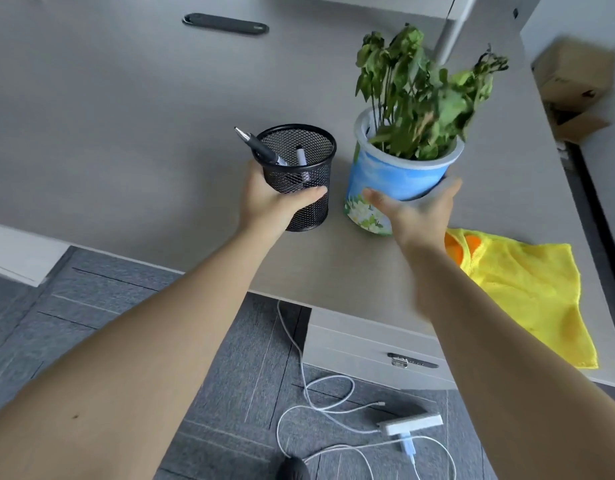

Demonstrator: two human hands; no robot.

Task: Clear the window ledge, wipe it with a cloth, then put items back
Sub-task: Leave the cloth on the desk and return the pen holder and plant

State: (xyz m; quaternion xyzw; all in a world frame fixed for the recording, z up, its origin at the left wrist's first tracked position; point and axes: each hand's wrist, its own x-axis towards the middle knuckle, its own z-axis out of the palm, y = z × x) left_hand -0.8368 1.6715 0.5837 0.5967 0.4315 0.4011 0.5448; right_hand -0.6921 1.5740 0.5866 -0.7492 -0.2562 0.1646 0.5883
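- While both hands are wrapping around the ledge items, the left hand (pixel 274 202) is curling thumb and fingers around the black mesh pen holder (pixel 299 174), and the right hand (pixel 413 211) is cupping the lower side of the blue flowered plant pot (pixel 392 181).
- The pen holder is carrying a couple of pens (pixel 264 148), one leaning out over its rim; it is sitting just beside the pot, the two nearly touching.
- The pot's wilted green plant (pixel 420 91) is looking blurred, and the pot seems to be tilting, so it may be mid-lift or mid-set-down; I cannot tell which.
- The yellow cloth (pixel 527 289) is lying crumpled on the grey counter (pixel 126 133) near the right forearm, with neither hand touching it.
- The window ledge itself is not showing here, so whether it has been wiped cannot be judged.
- My reading: either the clearing step is finishing, with wiping and returning left, or the items are being picked up for the return. The idle cloth fits both.
- A white cable (pixel 299 393) and a power strip (pixel 411 424) are lying on the floor below.
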